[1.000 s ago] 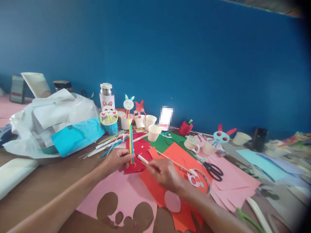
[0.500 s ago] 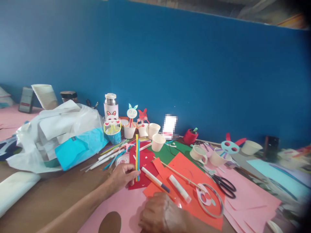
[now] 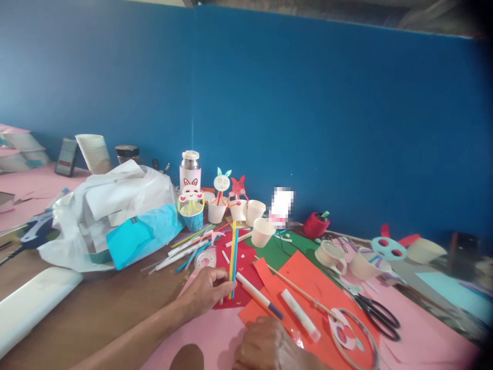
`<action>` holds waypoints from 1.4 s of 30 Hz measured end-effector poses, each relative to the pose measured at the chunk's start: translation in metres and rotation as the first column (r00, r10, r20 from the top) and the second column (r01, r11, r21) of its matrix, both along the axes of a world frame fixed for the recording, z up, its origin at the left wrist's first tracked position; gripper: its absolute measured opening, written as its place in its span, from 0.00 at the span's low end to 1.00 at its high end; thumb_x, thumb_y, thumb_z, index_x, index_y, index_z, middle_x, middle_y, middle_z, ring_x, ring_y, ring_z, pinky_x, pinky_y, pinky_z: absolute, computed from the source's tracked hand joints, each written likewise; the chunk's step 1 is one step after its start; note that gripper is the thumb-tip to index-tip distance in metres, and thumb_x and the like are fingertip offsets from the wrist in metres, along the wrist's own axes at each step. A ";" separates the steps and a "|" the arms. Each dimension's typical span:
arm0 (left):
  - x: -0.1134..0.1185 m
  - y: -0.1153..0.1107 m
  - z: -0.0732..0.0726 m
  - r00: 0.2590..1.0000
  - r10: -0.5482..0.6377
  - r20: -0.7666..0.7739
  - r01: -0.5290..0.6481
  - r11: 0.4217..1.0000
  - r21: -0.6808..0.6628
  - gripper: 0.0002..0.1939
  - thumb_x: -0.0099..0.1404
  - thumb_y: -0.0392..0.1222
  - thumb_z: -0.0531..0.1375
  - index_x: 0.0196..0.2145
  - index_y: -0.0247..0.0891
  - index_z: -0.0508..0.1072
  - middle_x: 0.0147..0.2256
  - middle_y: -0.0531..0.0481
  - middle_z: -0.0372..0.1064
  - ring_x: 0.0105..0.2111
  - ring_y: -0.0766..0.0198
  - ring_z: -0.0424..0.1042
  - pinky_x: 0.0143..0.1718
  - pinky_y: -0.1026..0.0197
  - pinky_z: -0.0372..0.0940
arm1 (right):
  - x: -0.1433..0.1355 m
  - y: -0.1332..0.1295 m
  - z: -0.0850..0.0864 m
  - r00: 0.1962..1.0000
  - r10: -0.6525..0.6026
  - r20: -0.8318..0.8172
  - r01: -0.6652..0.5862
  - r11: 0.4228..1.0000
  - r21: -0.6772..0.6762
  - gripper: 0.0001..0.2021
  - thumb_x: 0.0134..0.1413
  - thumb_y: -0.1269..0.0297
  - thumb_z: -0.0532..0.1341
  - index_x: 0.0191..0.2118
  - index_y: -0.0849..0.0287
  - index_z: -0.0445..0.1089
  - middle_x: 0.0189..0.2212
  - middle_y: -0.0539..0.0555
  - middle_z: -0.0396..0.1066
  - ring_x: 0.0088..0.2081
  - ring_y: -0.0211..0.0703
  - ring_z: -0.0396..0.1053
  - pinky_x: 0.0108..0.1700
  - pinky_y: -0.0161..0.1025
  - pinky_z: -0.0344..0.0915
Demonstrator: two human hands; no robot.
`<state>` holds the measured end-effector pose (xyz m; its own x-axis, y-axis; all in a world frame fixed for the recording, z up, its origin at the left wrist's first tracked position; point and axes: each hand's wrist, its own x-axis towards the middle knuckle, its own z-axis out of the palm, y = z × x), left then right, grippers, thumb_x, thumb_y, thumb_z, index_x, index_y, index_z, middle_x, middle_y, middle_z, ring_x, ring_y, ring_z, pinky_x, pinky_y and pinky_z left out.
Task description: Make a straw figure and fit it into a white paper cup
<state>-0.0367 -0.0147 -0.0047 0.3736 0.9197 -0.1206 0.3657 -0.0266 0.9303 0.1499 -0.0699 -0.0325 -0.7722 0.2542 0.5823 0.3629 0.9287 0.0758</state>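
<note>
My left hand (image 3: 206,290) pinches a yellow straw (image 3: 231,257) and a blue straw (image 3: 235,257) side by side, nearly upright above the red paper (image 3: 246,262). Curled into a fist, my right hand (image 3: 265,341) rests low over the pink sheet (image 3: 219,334) and the edge of the orange paper (image 3: 292,277); its palm side is hidden. Close beyond it lie a white marker with a dark cap (image 3: 260,295) and a white glue tube (image 3: 300,315). A round roll of tape (image 3: 205,258) sits just past my left hand.
Black-handled scissors (image 3: 379,313), a stick with a hoop (image 3: 375,339) and a mug (image 3: 330,255) are on the right. Paper cups (image 3: 263,234) and animal-faced figures in cups (image 3: 191,218) stand behind. On the left are a plastic bag of paper (image 3: 142,226) and a white case (image 3: 34,308).
The view has turned slightly left, so the table things appear farther right. My left hand still grips both straws, and the right one stays curled low on the paper.
</note>
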 end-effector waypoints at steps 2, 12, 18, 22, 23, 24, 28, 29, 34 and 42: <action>0.001 -0.001 0.004 0.999 -0.020 0.025 0.020 1.000 -0.004 0.15 0.55 0.48 0.55 0.19 0.35 0.65 0.15 0.57 0.59 0.16 0.71 0.58 0.19 0.68 0.52 | -0.001 -0.001 0.001 1.000 -0.009 0.006 0.009 1.000 -0.016 0.12 0.56 0.62 0.54 0.23 0.58 0.61 0.13 0.43 0.59 0.17 0.32 0.56 0.22 0.35 0.44; 0.003 -0.006 0.016 1.000 -0.020 0.023 0.019 0.999 0.032 0.14 0.55 0.45 0.54 0.18 0.35 0.62 0.16 0.58 0.56 0.18 0.72 0.57 0.20 0.68 0.50 | -0.001 -0.001 -0.002 0.999 -0.012 0.034 0.017 0.991 -0.132 0.14 0.57 0.61 0.53 0.22 0.57 0.62 0.13 0.45 0.63 0.17 0.32 0.58 0.22 0.36 0.45; 0.001 -0.006 0.012 1.000 -0.019 0.019 0.018 0.999 0.049 0.13 0.56 0.45 0.54 0.19 0.34 0.65 0.17 0.57 0.59 0.19 0.71 0.58 0.20 0.68 0.52 | 0.006 -0.003 0.031 0.967 -0.036 0.253 0.117 0.943 -0.312 0.14 0.57 0.61 0.52 0.22 0.58 0.60 0.19 0.46 0.66 0.23 0.33 0.62 0.27 0.34 0.51; 0.001 -0.003 0.006 0.999 -0.013 0.036 0.013 1.000 0.021 0.13 0.55 0.45 0.54 0.19 0.35 0.65 0.17 0.56 0.60 0.18 0.70 0.59 0.19 0.68 0.52 | 0.009 0.002 0.037 0.966 -0.087 0.244 0.161 0.940 -0.300 0.11 0.57 0.63 0.51 0.25 0.57 0.62 0.20 0.47 0.66 0.23 0.35 0.61 0.27 0.35 0.51; 0.001 -0.003 0.005 0.999 -0.008 0.040 0.008 1.000 0.000 0.13 0.54 0.45 0.54 0.19 0.35 0.66 0.16 0.56 0.60 0.18 0.70 0.59 0.18 0.68 0.52 | 0.010 0.003 0.037 0.967 -0.095 0.237 0.165 0.942 -0.293 0.11 0.56 0.63 0.51 0.25 0.57 0.63 0.20 0.47 0.66 0.23 0.35 0.61 0.27 0.36 0.50; 0.001 -0.002 0.004 0.999 -0.001 0.041 0.002 1.000 -0.024 0.13 0.54 0.45 0.54 0.19 0.35 0.66 0.15 0.56 0.60 0.17 0.70 0.59 0.18 0.68 0.52 | 0.010 0.005 0.038 0.967 -0.100 0.234 0.167 0.944 -0.284 0.10 0.56 0.63 0.52 0.25 0.57 0.63 0.20 0.47 0.66 0.23 0.35 0.62 0.27 0.36 0.50; 0.001 0.001 0.005 1.000 0.022 0.017 -0.021 0.998 -0.059 0.13 0.53 0.46 0.55 0.18 0.35 0.64 0.14 0.57 0.59 0.15 0.70 0.57 0.15 0.68 0.50 | 0.007 0.013 0.042 0.969 -0.087 0.230 0.145 0.958 -0.248 0.09 0.55 0.64 0.53 0.26 0.57 0.65 0.20 0.48 0.67 0.23 0.35 0.62 0.27 0.36 0.51; 0.001 0.002 0.005 1.000 0.023 0.018 -0.022 0.998 -0.053 0.13 0.53 0.46 0.55 0.17 0.36 0.63 0.13 0.57 0.58 0.15 0.71 0.56 0.15 0.68 0.49 | 0.006 0.017 0.043 0.971 -0.089 0.221 0.143 0.960 -0.239 0.09 0.55 0.64 0.53 0.27 0.57 0.66 0.20 0.48 0.68 0.23 0.35 0.63 0.27 0.36 0.51; 0.003 -0.003 0.006 0.984 0.033 0.175 -0.033 0.999 0.000 0.14 0.55 0.46 0.55 0.18 0.36 0.62 0.14 0.58 0.57 0.16 0.72 0.56 0.17 0.68 0.49 | -0.001 0.045 0.044 0.975 -0.153 0.162 0.177 0.974 -0.142 0.10 0.54 0.68 0.52 0.24 0.58 0.65 0.19 0.49 0.67 0.22 0.34 0.62 0.27 0.35 0.50; -0.003 0.000 0.002 0.951 0.153 0.269 -0.203 0.965 0.168 0.14 0.58 0.48 0.54 0.22 0.35 0.66 0.17 0.56 0.59 0.18 0.70 0.59 0.21 0.66 0.54 | -0.011 0.072 0.061 0.981 -0.133 0.138 0.153 0.977 -0.148 0.06 0.50 0.67 0.54 0.25 0.59 0.65 0.20 0.49 0.66 0.24 0.35 0.62 0.28 0.34 0.50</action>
